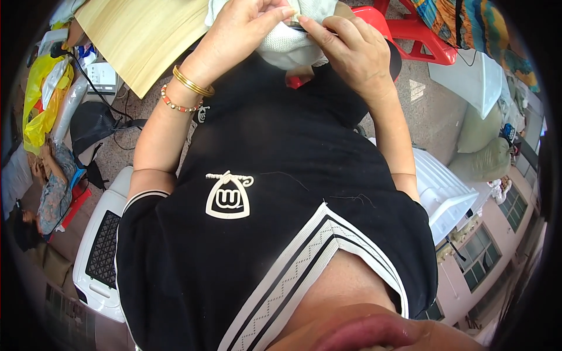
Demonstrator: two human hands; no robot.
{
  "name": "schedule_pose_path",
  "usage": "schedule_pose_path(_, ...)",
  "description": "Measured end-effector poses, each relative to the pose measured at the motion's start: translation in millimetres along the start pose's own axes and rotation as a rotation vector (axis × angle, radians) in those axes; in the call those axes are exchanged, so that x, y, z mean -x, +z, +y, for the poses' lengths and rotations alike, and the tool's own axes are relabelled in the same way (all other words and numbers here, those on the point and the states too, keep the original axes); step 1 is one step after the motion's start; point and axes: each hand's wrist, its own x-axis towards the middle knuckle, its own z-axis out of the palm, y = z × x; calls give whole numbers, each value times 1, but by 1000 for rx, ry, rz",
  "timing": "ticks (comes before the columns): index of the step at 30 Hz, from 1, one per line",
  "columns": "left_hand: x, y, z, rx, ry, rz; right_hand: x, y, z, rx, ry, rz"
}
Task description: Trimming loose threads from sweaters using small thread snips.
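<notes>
A white knitted fabric point(287, 45) lies over my lap at the top of the view. My left hand point(249, 23) is closed in a pinch at its upper part, thumb and index pressed together. From the other side, my right hand point(357, 50) grips the same knit, its index finger reaching toward the left fingertips and its other fingers curled. Between the fingertips shows a small pale piece with a thin dark strip along it, too small to name. A gold bangle point(192, 82) and a beaded bracelet point(175, 102) circle my left wrist.
A pale wooden board point(137, 38) stands at left, a red plastic stool point(418, 44) at upper right. A clear plastic bin point(442, 193) is at right. Far left are a yellow bag point(41, 99), a black cap point(91, 126) with cords, and another person point(55, 181). A white slatted case point(102, 245) sits lower left.
</notes>
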Motion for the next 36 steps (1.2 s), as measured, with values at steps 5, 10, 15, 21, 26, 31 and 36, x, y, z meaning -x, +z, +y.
schedule_pose_path(5, -11, 1, -31, 170, 348, -44, 4, 4, -4, -20, 27, -15)
schedule_pose_path(10, 0, 0, -6, 115, 21, 19, 14, 16, -4, -253, 228, 113)
schedule_pose_path(15, -15, 1, -32, 519, 580, -206, 4, 12, -25, -1306, 925, 47)
schedule_pose_path(21, 7, -10, 19, 292, -80, -37, 8, 14, -24, -1292, 925, -92)
schedule_pose_path(26, 11, -35, -1, -301, 185, -91, 4, 5, -10, -1460, 855, 64)
schedule_pose_path(31, 8, -46, -4, -456, 499, 21, -10, -13, -2, -1617, 895, 254)
schedule_pose_path(36, 21, -58, 38, -521, 491, 114, -21, -22, 10, -1524, 817, 192)
